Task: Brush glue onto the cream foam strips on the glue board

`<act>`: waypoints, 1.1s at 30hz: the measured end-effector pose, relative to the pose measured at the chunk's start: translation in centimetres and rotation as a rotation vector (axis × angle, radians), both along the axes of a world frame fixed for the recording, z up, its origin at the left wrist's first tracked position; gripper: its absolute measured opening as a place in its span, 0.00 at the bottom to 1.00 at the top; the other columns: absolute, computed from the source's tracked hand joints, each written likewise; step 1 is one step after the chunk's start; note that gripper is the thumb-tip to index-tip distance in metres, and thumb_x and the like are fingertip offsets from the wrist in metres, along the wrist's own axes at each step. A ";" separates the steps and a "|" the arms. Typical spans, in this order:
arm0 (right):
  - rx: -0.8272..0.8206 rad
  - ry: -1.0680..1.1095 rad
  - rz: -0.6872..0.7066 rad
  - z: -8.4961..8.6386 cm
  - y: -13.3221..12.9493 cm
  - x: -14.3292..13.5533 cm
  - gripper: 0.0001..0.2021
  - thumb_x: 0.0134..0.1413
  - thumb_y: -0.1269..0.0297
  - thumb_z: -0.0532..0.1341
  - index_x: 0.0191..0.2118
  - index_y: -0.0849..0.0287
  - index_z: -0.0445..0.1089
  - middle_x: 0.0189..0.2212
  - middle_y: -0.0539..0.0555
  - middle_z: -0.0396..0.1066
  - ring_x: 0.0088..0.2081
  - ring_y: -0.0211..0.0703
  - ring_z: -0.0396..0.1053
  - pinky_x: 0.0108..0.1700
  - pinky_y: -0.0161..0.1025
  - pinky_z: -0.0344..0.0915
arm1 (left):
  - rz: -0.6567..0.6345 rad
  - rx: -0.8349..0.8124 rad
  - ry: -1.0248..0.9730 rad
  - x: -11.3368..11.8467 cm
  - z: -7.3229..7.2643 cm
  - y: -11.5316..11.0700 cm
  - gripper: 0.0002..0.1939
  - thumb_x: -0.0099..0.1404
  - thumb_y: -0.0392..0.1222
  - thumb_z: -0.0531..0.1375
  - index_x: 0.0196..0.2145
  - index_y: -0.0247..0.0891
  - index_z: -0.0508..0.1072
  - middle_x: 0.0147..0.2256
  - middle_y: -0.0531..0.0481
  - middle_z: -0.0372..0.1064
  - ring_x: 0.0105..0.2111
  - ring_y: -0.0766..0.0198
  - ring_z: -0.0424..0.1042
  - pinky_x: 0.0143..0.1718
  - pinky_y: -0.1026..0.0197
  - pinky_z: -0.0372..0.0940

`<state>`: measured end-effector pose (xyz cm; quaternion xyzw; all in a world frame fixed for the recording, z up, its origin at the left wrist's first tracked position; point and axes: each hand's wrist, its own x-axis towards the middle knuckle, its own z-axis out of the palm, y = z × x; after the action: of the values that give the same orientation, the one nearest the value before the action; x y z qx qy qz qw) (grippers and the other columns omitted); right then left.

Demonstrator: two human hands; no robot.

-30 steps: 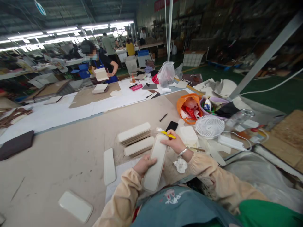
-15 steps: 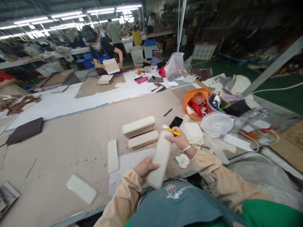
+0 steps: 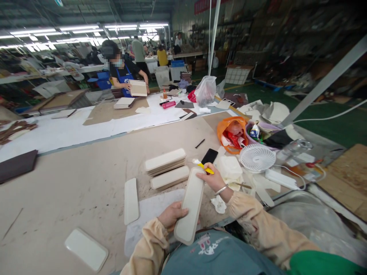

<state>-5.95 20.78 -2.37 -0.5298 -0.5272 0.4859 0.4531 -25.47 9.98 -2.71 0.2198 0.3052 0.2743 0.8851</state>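
Note:
A long cream panel (image 3: 189, 208) with rounded ends is tilted in front of my apron. My left hand (image 3: 172, 215) is closed on its lower left edge, thumb on top. My right hand (image 3: 212, 177) is closed around a small yellow tool (image 3: 207, 169) with a whitish tip, its fingers also touching the panel's upper end. Just beyond are two stacks of similar panels, a taller stack (image 3: 165, 162) and a lower stack (image 3: 170, 178). Single panels lie to the left, one upright in view (image 3: 131, 201) and another (image 3: 86, 249) nearer me.
A black phone (image 3: 209, 156), a white plastic tub (image 3: 230, 167), a crumpled tissue (image 3: 219, 204) and a white fan (image 3: 257, 157) lie to the right. Behind them stands an orange bag (image 3: 223, 133). A co-worker (image 3: 123, 72) holds a panel across the table.
The view has shifted, so the tabletop appears lower and slightly left. Both hands keep hold of the same panel, and the yellow tool stays in my right hand.

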 end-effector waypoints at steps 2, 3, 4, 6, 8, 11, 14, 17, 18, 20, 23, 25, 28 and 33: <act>0.009 0.042 -0.001 0.2 -0.1 -0.2 0.19 0.35 0.54 0.66 0.29 0.52 0.55 0.22 0.43 0.57 0.22 0.35 0.56 0.23 0.32 0.58 | -0.004 -0.004 -0.007 0.0 0.0 0.1 0.28 0.48 0.46 0.66 0.45 0.31 0.69 0.36 0.37 0.73 0.33 0.51 0.74 0.29 0.59 0.67; 0.010 0.055 0.005 0.3 -0.1 -0.3 0.19 0.35 0.55 0.66 0.29 0.52 0.55 0.22 0.43 0.57 0.22 0.35 0.56 0.23 0.32 0.57 | -0.005 -0.005 -0.006 -0.1 -0.1 0.1 0.28 0.48 0.46 0.66 0.45 0.31 0.69 0.35 0.37 0.73 0.33 0.51 0.74 0.29 0.59 0.67; 0.009 0.058 0.009 0.4 -0.1 -0.4 0.19 0.36 0.55 0.66 0.28 0.53 0.55 0.22 0.43 0.57 0.22 0.35 0.56 0.23 0.32 0.57 | -0.005 -0.006 -0.003 -0.1 -0.1 0.1 0.28 0.48 0.47 0.66 0.45 0.31 0.69 0.35 0.37 0.73 0.33 0.51 0.74 0.29 0.59 0.67; 0.018 0.040 0.001 0.4 0.0 -0.4 0.17 0.37 0.55 0.65 0.28 0.53 0.55 0.22 0.43 0.57 0.22 0.35 0.56 0.23 0.32 0.56 | 0.000 0.006 0.017 -0.2 -0.3 -0.1 0.27 0.47 0.48 0.66 0.44 0.31 0.70 0.33 0.38 0.73 0.32 0.52 0.74 0.29 0.59 0.66; 0.045 -0.013 -0.041 0.0 0.2 -0.2 0.16 0.39 0.55 0.64 0.28 0.53 0.55 0.21 0.43 0.56 0.22 0.35 0.55 0.23 0.32 0.55 | 0.014 0.032 0.061 -0.6 -0.8 -0.6 0.26 0.46 0.47 0.67 0.40 0.29 0.72 0.32 0.39 0.73 0.31 0.55 0.73 0.30 0.60 0.65; 0.081 -0.143 -0.096 -0.9 0.5 0.5 0.15 0.41 0.54 0.63 0.28 0.53 0.57 0.19 0.43 0.55 0.21 0.36 0.54 0.24 0.33 0.54 | 0.067 0.051 0.165 -1.7 -2.0 -1.6 0.22 0.44 0.46 0.68 0.34 0.28 0.74 0.29 0.41 0.73 0.28 0.59 0.72 0.30 0.62 0.64; 0.085 -0.231 -0.099 -2.4 0.5 1.2 0.13 0.43 0.54 0.62 0.28 0.54 0.58 0.19 0.44 0.56 0.22 0.37 0.55 0.25 0.34 0.54 | 0.217 -0.003 0.304 -3.6 -3.2 -2.2 0.19 0.42 0.46 0.69 0.31 0.31 0.74 0.26 0.45 0.72 0.25 0.63 0.70 0.26 0.63 0.62; 0.048 -0.283 -0.099 -3.9 0.4 1.0 0.13 0.42 0.54 0.62 0.27 0.54 0.59 0.20 0.45 0.60 0.23 0.39 0.59 0.26 0.36 0.56 | 0.418 -0.050 0.417 -5.8 -4.2 -1.7 0.17 0.44 0.45 0.68 0.30 0.32 0.72 0.26 0.48 0.71 0.26 0.65 0.69 0.27 0.64 0.62; 0.032 -0.292 -0.103 -4.4 0.5 0.7 0.13 0.41 0.54 0.63 0.27 0.54 0.59 0.21 0.45 0.62 0.23 0.39 0.60 0.27 0.36 0.57 | 0.483 -0.048 0.442 -6.6 -4.5 -1.2 0.18 0.44 0.46 0.68 0.31 0.33 0.72 0.27 0.49 0.71 0.27 0.65 0.69 0.29 0.63 0.63; 0.008 -0.298 -0.118 -5.3 1.0 -0.3 0.13 0.40 0.54 0.63 0.26 0.53 0.60 0.21 0.45 0.63 0.23 0.40 0.60 0.28 0.37 0.58 | 0.602 -0.031 0.499 -8.1 -5.0 0.3 0.20 0.44 0.47 0.67 0.33 0.33 0.71 0.28 0.49 0.71 0.28 0.64 0.69 0.31 0.63 0.63; 0.016 -0.307 -0.135 -6.6 2.3 -2.3 0.13 0.39 0.55 0.64 0.25 0.53 0.59 0.20 0.45 0.63 0.23 0.41 0.61 0.29 0.38 0.58 | 0.742 0.038 0.720 -10.0 -6.1 3.2 0.22 0.41 0.51 0.68 0.31 0.35 0.69 0.26 0.51 0.70 0.26 0.65 0.68 0.28 0.63 0.62; 0.024 -0.314 -0.134 -7.5 3.2 -3.6 0.13 0.39 0.56 0.63 0.24 0.52 0.58 0.20 0.45 0.63 0.23 0.41 0.61 0.29 0.38 0.58 | 0.782 0.104 0.933 -11.2 -6.9 5.1 0.23 0.41 0.53 0.67 0.30 0.36 0.67 0.23 0.52 0.69 0.23 0.65 0.67 0.25 0.64 0.60; 0.014 -0.343 -0.150 -8.8 4.4 -5.2 0.13 0.40 0.54 0.62 0.24 0.52 0.57 0.20 0.45 0.63 0.22 0.41 0.62 0.29 0.38 0.59 | 0.796 0.154 1.152 -12.6 -8.1 7.4 0.22 0.41 0.53 0.66 0.30 0.37 0.67 0.22 0.52 0.68 0.23 0.64 0.66 0.25 0.63 0.57; 0.004 -0.473 -0.178 -10.3 5.8 -6.7 0.12 0.42 0.53 0.60 0.27 0.54 0.58 0.21 0.46 0.64 0.23 0.41 0.63 0.30 0.38 0.58 | 0.734 0.197 1.465 -13.6 -9.4 9.4 0.18 0.47 0.51 0.63 0.33 0.39 0.67 0.23 0.54 0.66 0.27 0.61 0.66 0.31 0.60 0.56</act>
<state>-12.67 26.58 -12.72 -0.6723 -0.5708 0.3056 0.3590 -39.05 19.34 -12.09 0.3059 0.8319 0.3588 0.2926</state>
